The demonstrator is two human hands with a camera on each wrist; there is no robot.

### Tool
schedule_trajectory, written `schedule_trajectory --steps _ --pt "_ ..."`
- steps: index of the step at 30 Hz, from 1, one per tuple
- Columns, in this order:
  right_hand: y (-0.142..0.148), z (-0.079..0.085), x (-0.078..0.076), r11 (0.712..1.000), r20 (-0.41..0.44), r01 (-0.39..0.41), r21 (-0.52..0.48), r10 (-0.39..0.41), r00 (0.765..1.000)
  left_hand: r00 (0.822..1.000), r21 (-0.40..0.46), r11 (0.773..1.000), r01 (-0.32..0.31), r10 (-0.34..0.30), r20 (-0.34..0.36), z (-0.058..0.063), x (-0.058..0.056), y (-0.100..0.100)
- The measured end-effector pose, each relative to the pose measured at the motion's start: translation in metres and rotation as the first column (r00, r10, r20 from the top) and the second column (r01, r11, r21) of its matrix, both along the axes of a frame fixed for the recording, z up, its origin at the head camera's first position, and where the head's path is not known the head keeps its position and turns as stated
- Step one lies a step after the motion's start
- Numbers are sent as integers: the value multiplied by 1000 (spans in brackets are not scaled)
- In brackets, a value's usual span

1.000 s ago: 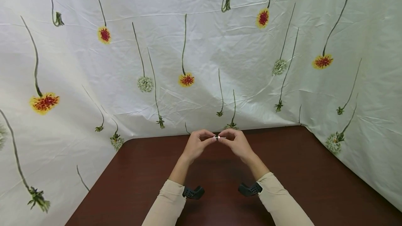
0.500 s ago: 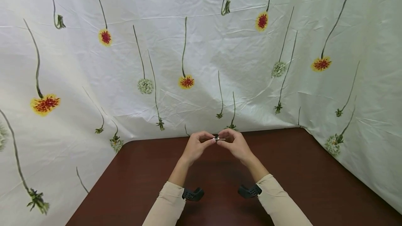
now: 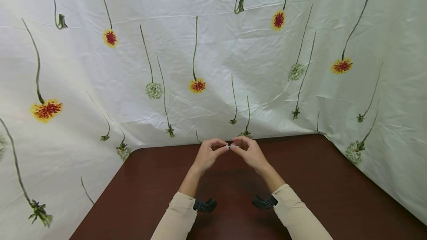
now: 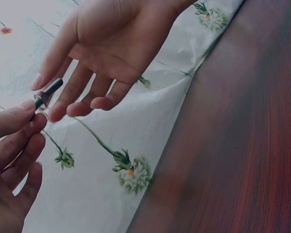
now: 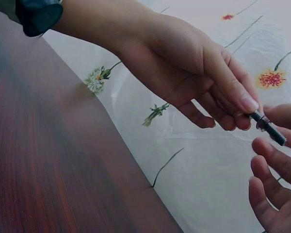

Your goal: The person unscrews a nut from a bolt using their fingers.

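Observation:
Thumb and fingertips of my left hand [image 3: 207,155] pinch one end of a dark threaded bolt [image 4: 54,86] in front of me, above the table. Midway along the bolt sits a small shiny nut-like ring [image 5: 263,123]. Around the bolt's free end is my right hand [image 3: 252,155], its thumb and index fingertips on either side of the ring with a gap showing in the wrist views. The other right fingers are relaxed and spread. In the left wrist view, the palm of the right hand [image 4: 119,48] faces the camera. Left fingertips hide the gripped bolt end.
A dark red-brown table [image 3: 150,184] lies beneath both hands. White flower-print cloth [image 3: 213,55] hangs behind it and along both sides. Dark straps [image 3: 205,205] circle both wrists, below light sleeves.
Right thumb and fingers have shifted slightly around the bolt, which shows less beyond them than half a second ago. My left hand keeps its pinch in nearly the same place.

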State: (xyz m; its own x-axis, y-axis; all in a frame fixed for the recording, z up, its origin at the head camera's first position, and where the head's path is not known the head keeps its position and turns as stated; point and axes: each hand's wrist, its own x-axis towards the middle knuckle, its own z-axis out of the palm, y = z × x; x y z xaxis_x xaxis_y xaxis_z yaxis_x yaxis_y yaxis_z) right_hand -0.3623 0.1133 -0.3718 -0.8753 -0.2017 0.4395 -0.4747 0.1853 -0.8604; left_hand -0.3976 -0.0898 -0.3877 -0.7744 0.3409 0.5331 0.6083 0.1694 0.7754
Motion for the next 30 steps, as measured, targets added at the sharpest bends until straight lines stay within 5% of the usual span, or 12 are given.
schedule_trajectory --steps 5,14,30 --pt "-1 12 13 1000 -33 -3 21 3 999 1000 13 1000 -6 6 3 1 0 1" --pt "2 -15 -18 1000 -16 -4 19 4 1000 1000 19 1000 -5 5 -2 0 -1 0" --pt "2 -19 -20 1000 -68 -5 26 7 998 1000 -2 1000 -5 5 0 2 -1 -1"
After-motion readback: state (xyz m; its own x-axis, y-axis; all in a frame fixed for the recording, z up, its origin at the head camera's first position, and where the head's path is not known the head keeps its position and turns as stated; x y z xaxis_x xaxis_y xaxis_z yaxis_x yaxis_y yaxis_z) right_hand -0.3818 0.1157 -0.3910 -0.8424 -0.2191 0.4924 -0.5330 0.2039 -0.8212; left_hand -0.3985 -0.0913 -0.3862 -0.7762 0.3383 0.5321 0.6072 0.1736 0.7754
